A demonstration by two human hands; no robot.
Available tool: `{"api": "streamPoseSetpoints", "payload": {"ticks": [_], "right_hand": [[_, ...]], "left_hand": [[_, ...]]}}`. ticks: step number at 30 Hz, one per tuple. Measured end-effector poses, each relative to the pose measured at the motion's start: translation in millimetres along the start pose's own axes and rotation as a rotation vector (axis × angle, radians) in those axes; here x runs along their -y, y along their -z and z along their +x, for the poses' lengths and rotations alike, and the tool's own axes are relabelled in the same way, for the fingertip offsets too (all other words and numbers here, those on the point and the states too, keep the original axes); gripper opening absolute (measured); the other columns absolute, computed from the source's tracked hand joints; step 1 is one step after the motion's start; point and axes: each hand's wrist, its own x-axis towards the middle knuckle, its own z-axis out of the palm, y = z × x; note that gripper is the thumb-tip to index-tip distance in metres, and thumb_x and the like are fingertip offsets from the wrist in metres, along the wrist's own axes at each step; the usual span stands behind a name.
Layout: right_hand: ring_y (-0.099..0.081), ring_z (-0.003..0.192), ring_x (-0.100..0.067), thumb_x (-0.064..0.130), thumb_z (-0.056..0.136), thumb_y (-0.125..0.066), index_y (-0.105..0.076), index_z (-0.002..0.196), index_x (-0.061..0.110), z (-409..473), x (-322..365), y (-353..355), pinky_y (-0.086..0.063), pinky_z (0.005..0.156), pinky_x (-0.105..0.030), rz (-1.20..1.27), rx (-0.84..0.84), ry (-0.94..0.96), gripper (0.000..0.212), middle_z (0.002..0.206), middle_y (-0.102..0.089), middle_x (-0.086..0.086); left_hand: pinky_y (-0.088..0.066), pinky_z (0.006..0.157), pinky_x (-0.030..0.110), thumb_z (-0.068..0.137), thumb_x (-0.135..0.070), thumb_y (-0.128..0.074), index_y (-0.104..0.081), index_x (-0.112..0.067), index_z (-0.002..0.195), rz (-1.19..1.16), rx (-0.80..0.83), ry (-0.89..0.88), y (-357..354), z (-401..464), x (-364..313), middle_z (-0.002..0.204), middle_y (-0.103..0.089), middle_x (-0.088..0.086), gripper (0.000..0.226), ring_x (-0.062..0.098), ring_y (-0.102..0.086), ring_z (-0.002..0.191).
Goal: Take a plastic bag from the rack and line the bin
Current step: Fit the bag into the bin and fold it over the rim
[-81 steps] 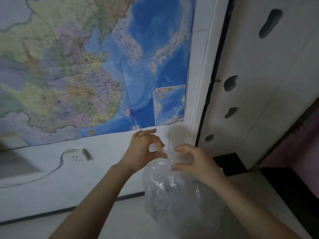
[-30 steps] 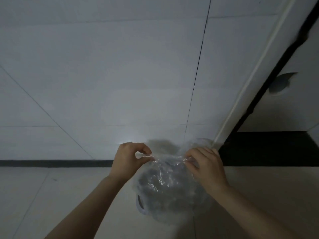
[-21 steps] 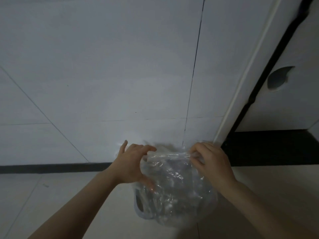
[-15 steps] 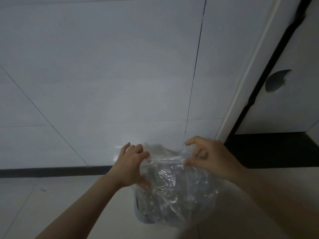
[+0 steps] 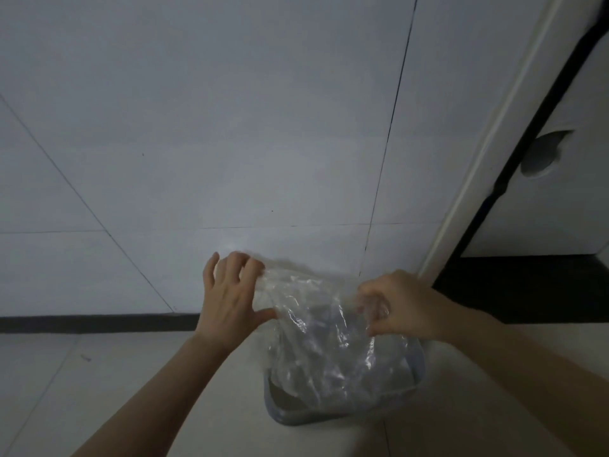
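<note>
1. The white tiled wall (image 5: 230, 127) fills most of the view, crossed by thin dark grout lines, with a black skirting strip (image 5: 92, 323) along its foot. The light is dim, so surfaces read as grey.
2. The pale floor (image 5: 125, 390) runs along the bottom; both forearms come in from the lower edge and are cut off there.
3. At the right stands a white cabinet (image 5: 560, 209) with a scooped dark handle recess (image 5: 542, 153). Its top and right side are cut off by the frame, and a black band lies beneath it.
4. The plastic bag (image 5: 323, 331) is clear and crumpled, held up between the two hands, its lower part hanging down into the bin. Whether its bottom reaches the bin's base is impossible to tell through the creased film.
5. The bin (image 5: 280, 413) is small, blue-grey, and stands on the floor near the wall, below the hands. Only its near-left rim and a strip of its right rim show; the bag hides the rest.
6. The left hand (image 5: 230, 291) is spread fairly wide, fingers fanned upward and the thumb stretched to the right. The thumb and fingers touch the bag's left edge; how firmly they hold it is unclear.
7. The right hand (image 5: 398, 305) is curled nearly closed, fingertips pinching the bag's upper right edge. The film blurs the fingertips themselves.
</note>
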Motion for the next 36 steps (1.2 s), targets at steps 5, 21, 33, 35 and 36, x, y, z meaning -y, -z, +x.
{"api": "streamPoseSetpoints", "payload": {"ticks": [5, 21, 33, 35, 36], "right_hand": [[-0.058, 0.056, -0.026, 0.001, 0.061, -0.074, -0.059, 0.068, 0.012, -23.3, 10.7, -25.0, -0.043, 0.051, -0.025, -0.409, -0.439, 0.066, 0.02, 0.064, -0.061, -0.004], [-0.048, 0.106, -0.004, 0.067, 0.072, -0.056, -0.047, 0.124, 0.038, -54.9, 6.7, -23.0, -0.036, 0.092, -0.026, 0.055, -0.486, 0.044, 0.06, 0.114, -0.057, 0.011], [-0.064, 0.086, -0.033, 0.009, 0.075, -0.072, -0.065, 0.091, 0.0, -6.6, -31.0, -2.7, -0.053, 0.08, -0.043, 0.342, -0.476, -0.545, 0.02, 0.089, -0.068, -0.019], [-0.062, 0.076, -0.029, 0.009, 0.077, -0.069, -0.066, 0.084, 0.003, -12.9, -28.4, 9.3, -0.052, 0.071, -0.037, 0.334, -0.646, -0.44, 0.01, 0.08, -0.068, -0.016], [-0.06, 0.071, -0.025, 0.01, 0.077, -0.069, -0.065, 0.081, 0.006, -16.4, -26.9, 16.1, -0.049, 0.067, -0.032, 0.342, -0.696, -0.393, 0.007, 0.077, -0.066, -0.013]], "left_hand": [[-0.023, 0.105, 0.047, 0.034, -0.069, -0.078, -0.033, -0.038, 0.133, -0.465, 0.225, 0.157, 19.2, -16.0, 19.7, 0.141, -0.027, 0.007, 0.113, 0.02, -0.028, 0.126], [-0.056, 0.067, 0.056, 0.075, -0.013, -0.074, -0.052, -0.014, 0.114, -1.258, 0.281, 0.969, 9.8, 1.4, 7.9, 0.1, -0.064, 0.016, 0.045, 0.036, -0.066, 0.085], [-0.057, 0.06, 0.049, 0.067, -0.02, -0.072, -0.052, -0.019, 0.105, -1.39, 0.179, 0.747, 14.4, -18.1, 12.1, 0.108, -0.067, 0.008, 0.043, 0.03, -0.069, 0.09], [-0.058, 0.062, 0.05, 0.065, -0.022, -0.073, -0.052, -0.018, 0.105, -1.386, 0.135, 0.73, 17.4, -18.4, 15.1, 0.11, -0.068, 0.004, 0.045, 0.029, -0.069, 0.092], [-0.058, 0.062, 0.048, 0.065, -0.022, -0.073, -0.052, -0.017, 0.104, -1.383, 0.111, 0.72, 19.2, -18.7, 16.4, 0.109, -0.068, 0.003, 0.045, 0.027, -0.069, 0.092]]}}
